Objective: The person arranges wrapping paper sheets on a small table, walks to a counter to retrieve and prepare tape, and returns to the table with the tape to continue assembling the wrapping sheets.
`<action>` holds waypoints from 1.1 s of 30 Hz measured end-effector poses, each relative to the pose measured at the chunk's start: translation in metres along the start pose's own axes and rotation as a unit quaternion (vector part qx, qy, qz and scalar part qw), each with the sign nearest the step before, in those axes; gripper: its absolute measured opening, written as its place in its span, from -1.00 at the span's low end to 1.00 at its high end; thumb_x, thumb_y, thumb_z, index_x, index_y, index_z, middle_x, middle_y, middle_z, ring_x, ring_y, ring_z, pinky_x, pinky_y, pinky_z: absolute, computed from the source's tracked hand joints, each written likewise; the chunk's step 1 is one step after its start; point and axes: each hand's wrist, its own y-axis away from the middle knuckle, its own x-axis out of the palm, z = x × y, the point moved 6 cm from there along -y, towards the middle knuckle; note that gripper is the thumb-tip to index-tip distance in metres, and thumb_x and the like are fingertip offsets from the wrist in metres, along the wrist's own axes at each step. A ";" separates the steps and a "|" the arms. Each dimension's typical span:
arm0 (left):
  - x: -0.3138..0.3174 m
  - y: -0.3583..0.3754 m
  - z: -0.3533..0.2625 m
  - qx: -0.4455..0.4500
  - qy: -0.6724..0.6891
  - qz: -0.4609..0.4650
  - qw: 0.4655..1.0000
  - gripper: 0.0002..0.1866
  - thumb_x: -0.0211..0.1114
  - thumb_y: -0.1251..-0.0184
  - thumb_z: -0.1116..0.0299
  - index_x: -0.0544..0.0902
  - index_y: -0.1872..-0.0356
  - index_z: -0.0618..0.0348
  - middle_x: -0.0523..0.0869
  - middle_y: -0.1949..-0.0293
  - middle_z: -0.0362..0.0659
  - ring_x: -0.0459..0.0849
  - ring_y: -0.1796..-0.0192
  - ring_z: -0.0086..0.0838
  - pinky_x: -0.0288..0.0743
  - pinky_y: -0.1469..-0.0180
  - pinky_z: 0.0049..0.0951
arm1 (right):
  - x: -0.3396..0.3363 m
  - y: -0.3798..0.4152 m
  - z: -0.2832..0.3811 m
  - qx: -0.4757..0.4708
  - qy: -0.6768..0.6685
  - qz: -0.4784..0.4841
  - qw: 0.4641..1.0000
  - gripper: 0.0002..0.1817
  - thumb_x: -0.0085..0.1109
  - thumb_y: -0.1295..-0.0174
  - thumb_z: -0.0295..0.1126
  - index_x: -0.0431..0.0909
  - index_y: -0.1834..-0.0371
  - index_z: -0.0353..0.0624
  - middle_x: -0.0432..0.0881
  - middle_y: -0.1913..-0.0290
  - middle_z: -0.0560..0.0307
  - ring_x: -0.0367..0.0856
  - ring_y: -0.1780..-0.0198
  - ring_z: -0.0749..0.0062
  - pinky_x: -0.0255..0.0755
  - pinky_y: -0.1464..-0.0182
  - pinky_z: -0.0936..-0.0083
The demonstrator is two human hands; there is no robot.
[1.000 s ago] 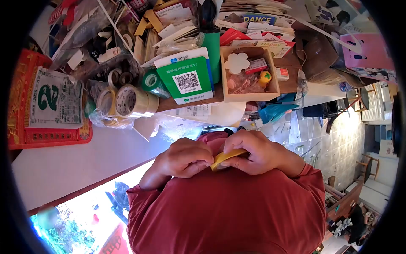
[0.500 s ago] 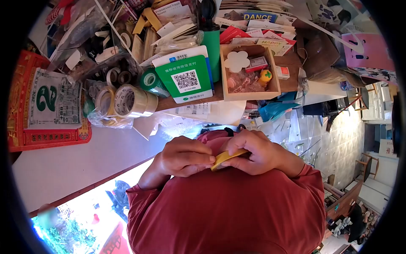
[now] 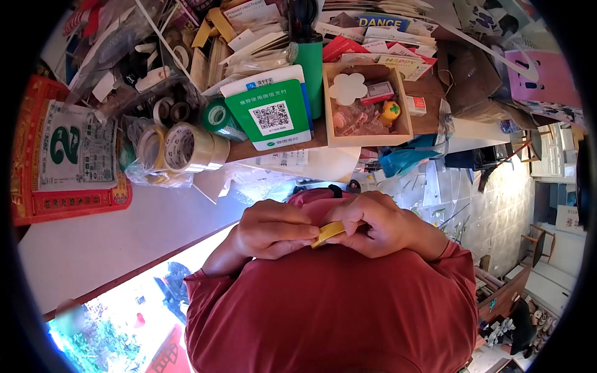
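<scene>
A narrow roll of yellow tape (image 3: pixel 331 231) is held in front of the red shirt (image 3: pixel 329 304), at chest height. My right hand (image 3: pixel 373 224) is closed round it, with thumb below and curled fingers above, covering its right part. From the other side, my left hand (image 3: pixel 273 230) pinches the left end of the roll between thumb and forefinger. Both hands are close together, and their fingers hide much of the tape.
Along the counter stand clear tape rolls (image 3: pixel 180 147), a green QR-code sign (image 3: pixel 268 110), a green bottle (image 3: pixel 309 74) and a wooden box (image 3: pixel 367 140) of small items. A red calendar (image 3: pixel 78 202) lies at left. Cards and envelopes (image 3: pixel 398 43) are piled behind.
The roll has turned slightly between my fingers, showing more of its flat yellow outer face. Both hands stay almost in place, and the view has shifted a little.
</scene>
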 end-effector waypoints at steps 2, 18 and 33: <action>-0.001 -0.002 0.001 0.013 0.001 -0.001 1.000 -0.82 0.48 -0.18 0.60 0.74 0.19 0.40 0.75 0.36 0.04 0.76 0.43 -0.27 0.64 0.46 -0.38 | -0.002 -0.001 0.001 -0.009 0.001 -0.008 1.000 -0.66 0.47 -0.14 -0.53 0.38 0.31 -0.06 0.72 0.29 0.08 0.75 0.29 0.17 0.56 0.32 0.40; 0.002 -0.002 0.007 -0.031 0.013 -0.002 0.999 -0.86 0.44 -0.24 0.55 0.74 0.18 0.30 0.75 0.25 -0.04 0.78 0.33 -0.30 0.64 0.37 -0.36 | -0.005 -0.007 0.006 -0.092 -0.004 -0.008 0.996 -0.61 0.40 -0.14 -0.64 0.29 0.41 -0.03 0.74 0.19 -0.04 0.78 0.24 0.16 0.55 0.36 0.41; -0.007 -0.018 -0.011 0.072 -0.081 0.022 0.994 -0.78 0.46 -0.19 0.59 0.72 0.14 0.42 0.71 0.29 0.00 0.69 0.45 -0.34 0.57 0.50 -0.41 | -0.003 -0.016 0.016 -0.126 0.051 0.016 0.991 -0.53 0.46 -0.11 -0.64 0.23 0.43 -0.04 0.73 0.25 -0.15 0.75 0.38 0.16 0.54 0.48 0.42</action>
